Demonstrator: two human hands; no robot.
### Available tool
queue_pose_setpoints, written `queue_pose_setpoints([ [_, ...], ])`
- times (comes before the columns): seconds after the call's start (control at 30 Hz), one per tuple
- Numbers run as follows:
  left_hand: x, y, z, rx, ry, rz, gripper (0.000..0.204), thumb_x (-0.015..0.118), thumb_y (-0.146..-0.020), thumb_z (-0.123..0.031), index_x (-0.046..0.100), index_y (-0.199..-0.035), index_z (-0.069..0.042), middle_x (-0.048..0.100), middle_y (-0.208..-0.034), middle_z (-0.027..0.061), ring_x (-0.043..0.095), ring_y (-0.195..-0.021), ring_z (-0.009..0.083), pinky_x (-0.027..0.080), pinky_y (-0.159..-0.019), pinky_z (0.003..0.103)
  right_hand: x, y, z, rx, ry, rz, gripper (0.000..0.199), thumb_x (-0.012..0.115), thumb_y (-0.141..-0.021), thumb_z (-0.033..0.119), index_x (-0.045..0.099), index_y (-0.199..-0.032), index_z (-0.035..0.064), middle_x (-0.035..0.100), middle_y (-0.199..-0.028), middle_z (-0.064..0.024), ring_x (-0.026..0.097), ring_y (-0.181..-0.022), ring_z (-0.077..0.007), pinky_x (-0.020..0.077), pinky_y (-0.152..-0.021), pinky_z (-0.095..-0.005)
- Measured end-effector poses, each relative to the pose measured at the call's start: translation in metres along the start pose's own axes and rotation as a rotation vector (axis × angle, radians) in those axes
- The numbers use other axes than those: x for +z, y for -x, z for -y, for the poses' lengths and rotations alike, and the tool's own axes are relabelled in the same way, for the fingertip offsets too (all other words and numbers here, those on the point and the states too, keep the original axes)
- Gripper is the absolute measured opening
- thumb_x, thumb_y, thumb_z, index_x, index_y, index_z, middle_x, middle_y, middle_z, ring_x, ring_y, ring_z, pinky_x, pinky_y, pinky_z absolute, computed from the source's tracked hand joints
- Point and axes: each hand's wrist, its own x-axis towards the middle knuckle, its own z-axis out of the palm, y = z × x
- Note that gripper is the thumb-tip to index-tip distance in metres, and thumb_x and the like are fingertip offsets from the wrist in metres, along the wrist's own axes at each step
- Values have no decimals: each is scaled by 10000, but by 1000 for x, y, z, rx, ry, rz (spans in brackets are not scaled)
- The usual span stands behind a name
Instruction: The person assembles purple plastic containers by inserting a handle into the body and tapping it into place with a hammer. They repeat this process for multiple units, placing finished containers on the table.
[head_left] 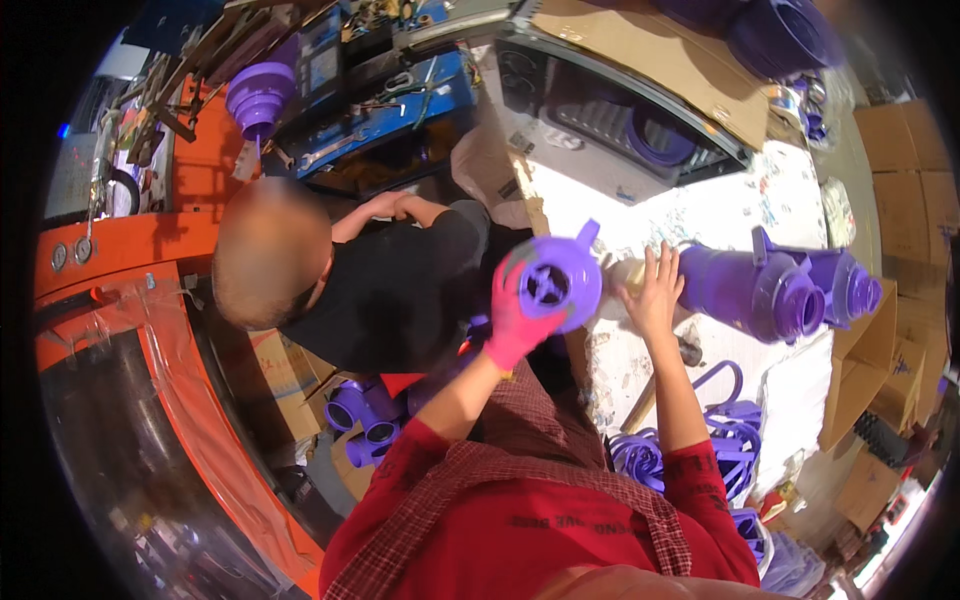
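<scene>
Purple round plastic jug body (553, 282): gripped in your pink-gloved left hand (515, 322), raised over the white worktable's (720, 215) edge.
Right hand (650, 295): bare, fingers spread, holding nothing, just beside lying purple plastic jugs (765, 290).

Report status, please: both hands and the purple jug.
Left hand, pink glove, grip shut on purple jug, held up. Right hand bare, open, on the worktable beside lying jugs. A seated person close to the left.

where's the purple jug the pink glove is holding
In the head view it sits mid-frame: the purple jug is gripped by the gloved left hand, just left of the bare right hand.
</scene>
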Motion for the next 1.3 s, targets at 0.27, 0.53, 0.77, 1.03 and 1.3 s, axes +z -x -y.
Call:
queue_pose_setpoints([
  [0.27, -65, 64, 11, -90, -122, 39, 846, 897, -566, -120, 530, -1324, -38, 518, -1363, 167, 526, -1251, 343, 433, -1070, 436, 116, -123, 181, -561, -595, 135, 278, 640, -857, 44, 601, -1127, -9, 649, -1068, -215, 660, -985, -364, 529, -847, -453],
  [0.53, -87, 94, 44, -475, 146, -123, 898, 918, -618, -157, 467, -1384, -34, 468, -1387, 160, 516, -1251, 315, 453, -1039, 422, 342, -263, 253, -202, 350, 365, 362, 508, -935, 148, 635, -1251, 29, 618, -1270, -166, 512, -1266, -369, 378, -1009, -610],
  [0.77, -105, 101, 58, -478, -52, -214, 901, 903, -607, -160, 460, -1382, -41, 463, -1371, 168, 481, -1266, 331, 417, -1061, 441, 345, -266, 254, -188, 394, 252, 387, 454, -976, 212, 649, -1261, 36, 605, -1293, -176, 472, -1298, -365, 310, -1089, -574],
  [1.03, -101, 60, -11, -111, -217, -86, 832, 896, -566, -184, 546, -1309, -53, 503, -1365, 181, 525, -1226, 368, 439, -1050, 470, 76, -173, 246, -634, -294, -121, 241, 617, -872, 132, 571, -1082, 24, 663, -1035, -180, 623, -1038, -364, 463, -932, -480],
  [1.3, 0, 5, -27, 265, -94, -12, 881, 933, -569, -281, 518, -1321, -88, 488, -1351, 163, 458, -1276, 402, 412, -1059, 505, -212, -18, 56, -522, -1746, -733, 90, 531, -983, 135, 498, -911, 91, 487, -755, -16, 465, -577, -101, 433, -551, -263],
])
